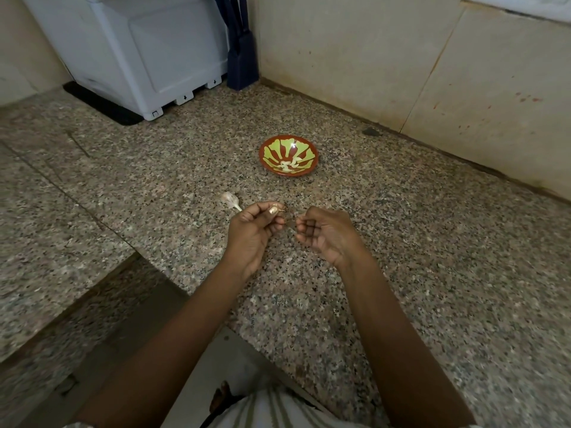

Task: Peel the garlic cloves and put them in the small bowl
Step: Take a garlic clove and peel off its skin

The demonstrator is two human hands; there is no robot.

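Speckled granite countertop point(401, 242): red-and-green glazed bowl point(262, 154) being kept ahead for peeled cloves point(289, 166). Pale garlic clove point(280, 208) being pinched in left hand point(253, 230) for peeling; right hand point(327, 234) curled, hold unclear.

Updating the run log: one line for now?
left hand pinches clove | right hand curled | cloves in bowl | garlic on counter

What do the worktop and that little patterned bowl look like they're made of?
The worktop looks like polished granite or terrazzo: speckled brown, grey and black grains throughout. The small bowl looks like glazed ceramic, or perhaps melamine: red-brown with green painted shapes and a bright glossy highlight.
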